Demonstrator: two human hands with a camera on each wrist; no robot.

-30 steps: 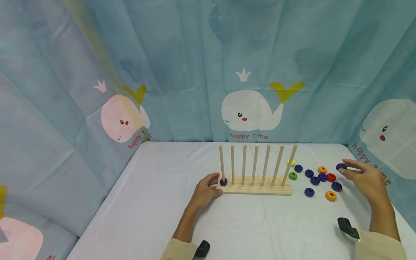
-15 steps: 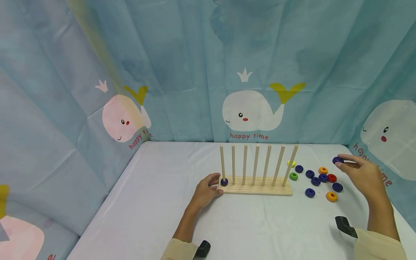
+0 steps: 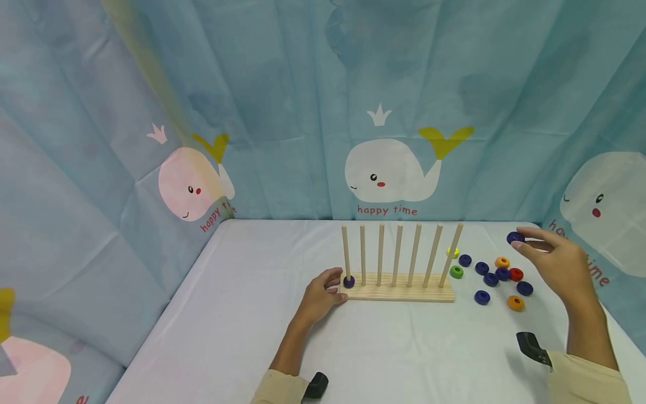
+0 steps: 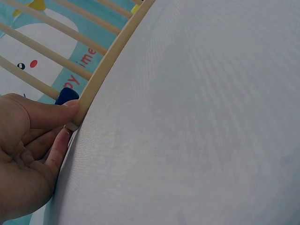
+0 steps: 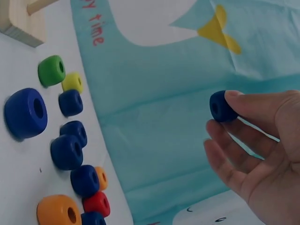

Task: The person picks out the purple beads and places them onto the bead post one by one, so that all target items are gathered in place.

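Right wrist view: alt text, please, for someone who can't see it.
The right hand pinches a blue bead before a whale-print curtain; other blue, green, yellow, orange and red beads lie on a white table near a wooden stand.

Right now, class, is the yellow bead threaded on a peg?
No, the yellow bead lies on the white tabletop, off the wooden peg board.

Red lowercase lettering reading "happy time" stands on the blue curtain beneath the white whale at the far middle. Under the left whale the same words slope upward, their ending unclear; under the right whale, the right hand covers the middle letters (start and end show). At near left, one red letter is cropped.
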